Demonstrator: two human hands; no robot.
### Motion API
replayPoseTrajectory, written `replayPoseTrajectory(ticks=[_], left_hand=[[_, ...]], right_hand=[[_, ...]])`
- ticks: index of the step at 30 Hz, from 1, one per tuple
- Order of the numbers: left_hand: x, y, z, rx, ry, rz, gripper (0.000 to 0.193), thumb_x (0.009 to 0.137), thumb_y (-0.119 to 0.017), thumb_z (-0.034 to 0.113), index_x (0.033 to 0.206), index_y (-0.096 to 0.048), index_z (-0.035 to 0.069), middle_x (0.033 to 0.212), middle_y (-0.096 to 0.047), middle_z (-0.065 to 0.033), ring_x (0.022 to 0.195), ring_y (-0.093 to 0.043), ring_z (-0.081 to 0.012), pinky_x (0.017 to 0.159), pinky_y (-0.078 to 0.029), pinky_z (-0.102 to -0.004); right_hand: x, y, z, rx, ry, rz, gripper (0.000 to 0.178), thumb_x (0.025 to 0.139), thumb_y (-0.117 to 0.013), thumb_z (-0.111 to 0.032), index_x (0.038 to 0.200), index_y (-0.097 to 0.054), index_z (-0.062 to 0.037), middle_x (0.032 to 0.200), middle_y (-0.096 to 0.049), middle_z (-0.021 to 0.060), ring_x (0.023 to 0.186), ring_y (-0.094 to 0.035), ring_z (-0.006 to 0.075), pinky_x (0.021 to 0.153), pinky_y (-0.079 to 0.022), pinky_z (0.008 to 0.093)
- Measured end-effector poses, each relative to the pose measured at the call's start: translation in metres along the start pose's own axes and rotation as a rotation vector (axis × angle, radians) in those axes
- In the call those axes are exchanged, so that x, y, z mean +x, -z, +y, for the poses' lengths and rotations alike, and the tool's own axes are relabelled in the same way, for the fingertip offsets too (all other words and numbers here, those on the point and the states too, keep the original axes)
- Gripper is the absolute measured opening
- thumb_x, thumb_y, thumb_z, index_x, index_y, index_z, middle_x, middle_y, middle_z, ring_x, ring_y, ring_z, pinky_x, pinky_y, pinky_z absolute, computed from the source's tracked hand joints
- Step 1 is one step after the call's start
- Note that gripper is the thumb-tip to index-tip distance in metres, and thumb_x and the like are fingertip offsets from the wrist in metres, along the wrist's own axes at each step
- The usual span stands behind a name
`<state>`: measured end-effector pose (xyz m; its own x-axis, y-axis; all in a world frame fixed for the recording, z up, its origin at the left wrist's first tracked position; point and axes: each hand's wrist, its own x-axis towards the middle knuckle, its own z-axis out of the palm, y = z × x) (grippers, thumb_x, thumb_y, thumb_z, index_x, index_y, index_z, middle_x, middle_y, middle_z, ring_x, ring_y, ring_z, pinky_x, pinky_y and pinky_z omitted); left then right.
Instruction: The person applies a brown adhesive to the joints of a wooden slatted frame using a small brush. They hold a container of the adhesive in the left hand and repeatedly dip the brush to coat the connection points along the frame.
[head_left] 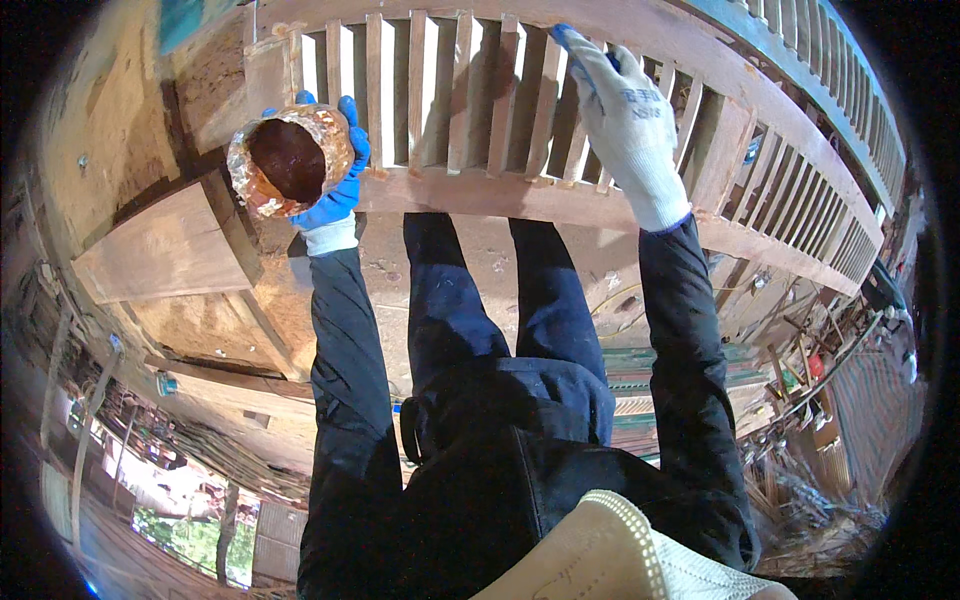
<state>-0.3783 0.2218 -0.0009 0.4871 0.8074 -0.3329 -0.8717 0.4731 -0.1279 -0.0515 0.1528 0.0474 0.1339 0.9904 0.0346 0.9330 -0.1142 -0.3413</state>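
Observation:
My left hand (345,180), in a white glove with blue palm and fingers, is wrapped round a round pot (240,165). The pot is crusted with brown and whitish drips, its mouth faces me, and the inside is dark reddish brown. My right hand (630,125), gloved the same way, reaches over a slatted wooden shutter panel (480,185) by its far rail. Its fingers are drawn together and point to the far left, against or just above the slats; whatever they hold, if anything, is hidden. Light and shadow stripe the slats.
Beyond the panel stands a blue slatted frame (850,75). A wooden board (160,245) lies at the left. Greenish slatted panels (690,370) lie on the floor behind my legs, and scrap wood and clutter (810,480) fill the lower right.

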Motion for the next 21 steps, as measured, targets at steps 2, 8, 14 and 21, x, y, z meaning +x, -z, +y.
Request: replayPoseTrajectory(ticks=[2,8,14,21], left_hand=[[-0.001,0.002,0.000,0.012,-0.005,0.005,0.051,0.097,-0.056,0.043,0.140,-0.051,0.015,0.141,-0.054,-0.0116,0.138,-0.037,-0.0423,0.098,-0.045,-0.0647],[0.001,0.003,0.002,-0.080,0.042,0.040,0.052,0.096,-0.057,0.043,0.139,-0.052,0.015,0.143,-0.052,-0.0113,0.138,-0.036,-0.0429,0.099,-0.045,-0.0654],[0.000,0.009,0.002,-0.018,-0.020,-0.043,0.060,0.092,-0.064,0.044,0.141,-0.049,0.013,0.145,-0.047,-0.0186,0.137,-0.037,-0.0454,0.101,-0.043,-0.0664],[0.001,0.011,0.004,-0.085,0.025,-0.013,0.064,0.091,-0.065,0.043,0.143,-0.046,0.011,0.146,-0.044,-0.0199,0.139,-0.033,-0.0451,0.102,-0.042,-0.0661]], right_hand=[[0.012,-0.006,-0.007,-0.002,0.033,-0.020,0.036,0.098,-0.056,-0.018,0.133,-0.060,-0.0224,0.094,-0.062,0.0122,0.075,-0.066,0.0292,0.063,-0.054,0.0376],[0.009,-0.028,-0.010,-0.185,0.174,-0.068,0.042,0.093,-0.063,-0.015,0.134,-0.058,-0.0259,0.098,-0.061,0.0117,0.073,-0.066,0.0253,0.056,-0.054,0.0352],[0.020,-0.011,-0.013,-0.049,0.067,-0.055,0.039,0.095,-0.061,-0.016,0.133,-0.059,-0.0243,0.097,-0.063,0.0119,0.075,-0.068,0.0270,0.058,-0.055,0.0357],[0.011,-0.026,-0.010,-0.108,0.096,-0.034,0.040,0.096,-0.059,-0.018,0.136,-0.057,-0.0233,0.095,-0.063,0.0120,0.073,-0.067,0.0258,0.057,-0.055,0.0364]])
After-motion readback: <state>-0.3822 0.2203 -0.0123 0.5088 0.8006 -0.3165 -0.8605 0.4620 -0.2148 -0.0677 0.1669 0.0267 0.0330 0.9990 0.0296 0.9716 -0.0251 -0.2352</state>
